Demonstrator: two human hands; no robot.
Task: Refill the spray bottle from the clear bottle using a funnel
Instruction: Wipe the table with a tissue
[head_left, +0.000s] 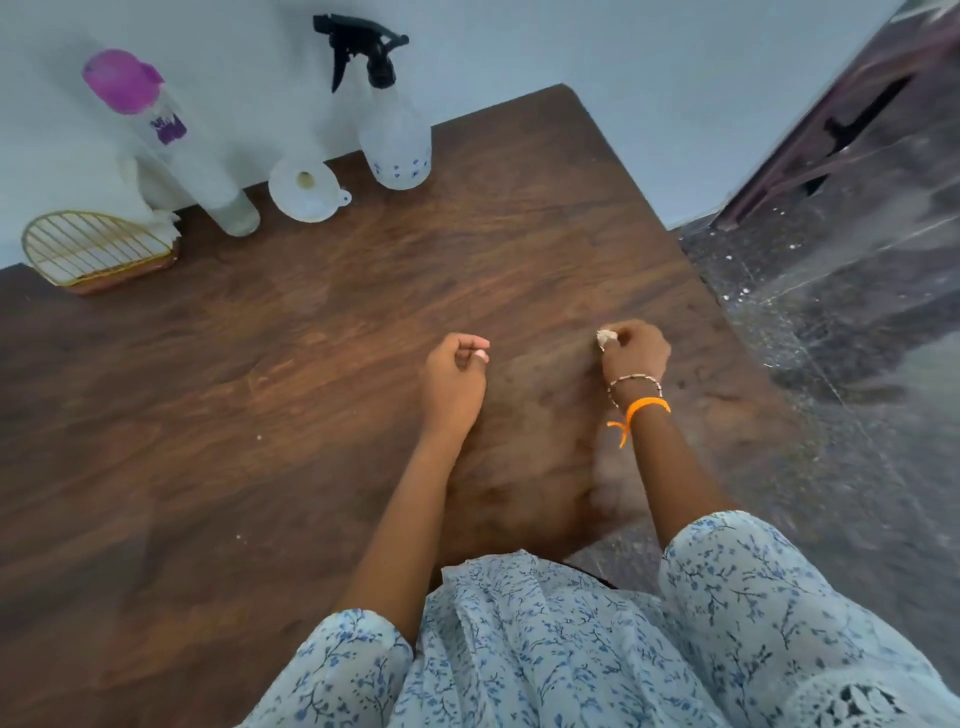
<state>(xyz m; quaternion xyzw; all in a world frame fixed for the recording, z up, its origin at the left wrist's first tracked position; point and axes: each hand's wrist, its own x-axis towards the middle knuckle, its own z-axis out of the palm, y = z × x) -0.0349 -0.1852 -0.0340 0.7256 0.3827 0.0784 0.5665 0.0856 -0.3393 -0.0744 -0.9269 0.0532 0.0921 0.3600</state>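
At ten o'clock on the wooden table (311, 322): clear bottle (171, 150), tall, pink cap, purple label. Then white funnel (306, 189), mouth up. At twelve, spray bottle (395, 140), frosted white, black trigger head, upright. Left hand (454, 376): fingers curled, holding nothing. Right hand (634, 351): pinching small pale scrap (605, 338).

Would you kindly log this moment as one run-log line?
left hand: curled, empty | right hand: pinching small scrap | spray bottle, funnel, clear bottle: untouched
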